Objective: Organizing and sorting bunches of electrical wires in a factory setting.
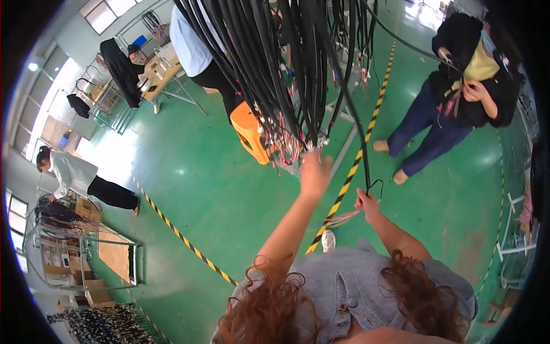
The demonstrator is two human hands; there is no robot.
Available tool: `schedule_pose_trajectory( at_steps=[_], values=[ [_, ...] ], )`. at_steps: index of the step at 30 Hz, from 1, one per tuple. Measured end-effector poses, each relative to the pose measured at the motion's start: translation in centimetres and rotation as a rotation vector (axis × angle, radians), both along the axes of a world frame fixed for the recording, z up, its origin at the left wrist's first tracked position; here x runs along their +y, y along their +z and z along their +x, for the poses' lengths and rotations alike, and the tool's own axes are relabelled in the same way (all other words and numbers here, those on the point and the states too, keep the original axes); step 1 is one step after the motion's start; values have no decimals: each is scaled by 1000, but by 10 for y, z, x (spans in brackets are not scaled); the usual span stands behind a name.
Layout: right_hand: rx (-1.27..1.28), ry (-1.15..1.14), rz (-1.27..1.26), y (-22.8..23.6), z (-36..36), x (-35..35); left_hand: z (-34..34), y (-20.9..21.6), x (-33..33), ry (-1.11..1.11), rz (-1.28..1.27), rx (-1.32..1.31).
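Observation:
A thick bundle of black cables [275,63] hangs in front of me, with coloured wires and pale connectors at its lower ends. My left hand [314,176] is raised at those ends, close to or touching them; its fingers are smeared by motion and partly lost against the connectors. Lower and to the right, my right hand [368,205] is closed around the end of one black cable [362,143]. Loose pink and pale wires [344,217] stick out of that hand to the left.
An orange plastic stool [249,133] stands behind the bundle. A co-worker [458,80] at the right handles a cable end. Another person [86,179] bends over a rack at the left. Black-and-yellow tape [366,135] crosses the green floor. A wooden-topped cart [117,253] stands lower left.

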State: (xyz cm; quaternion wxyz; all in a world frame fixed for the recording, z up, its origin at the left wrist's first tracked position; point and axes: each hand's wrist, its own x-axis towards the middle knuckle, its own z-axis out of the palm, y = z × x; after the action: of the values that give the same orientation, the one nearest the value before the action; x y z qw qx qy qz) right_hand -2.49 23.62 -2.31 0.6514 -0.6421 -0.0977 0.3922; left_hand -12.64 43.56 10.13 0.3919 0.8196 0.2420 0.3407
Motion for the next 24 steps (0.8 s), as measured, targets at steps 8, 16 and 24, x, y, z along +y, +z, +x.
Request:
schedule_pose_trajectory(
  at_steps=[8, 16, 24],
  values=[
    [-590, 74, -432, -66, 152, 66, 53, 83, 113, 564, 326, -276],
    [-1042, -122, -343, -51, 177, 159, 93, 128, 145, 776, 287, -241],
    [-853, -574, -400, -53, 158, 166, 94, 151, 175, 536, 11, -295]
  ],
)
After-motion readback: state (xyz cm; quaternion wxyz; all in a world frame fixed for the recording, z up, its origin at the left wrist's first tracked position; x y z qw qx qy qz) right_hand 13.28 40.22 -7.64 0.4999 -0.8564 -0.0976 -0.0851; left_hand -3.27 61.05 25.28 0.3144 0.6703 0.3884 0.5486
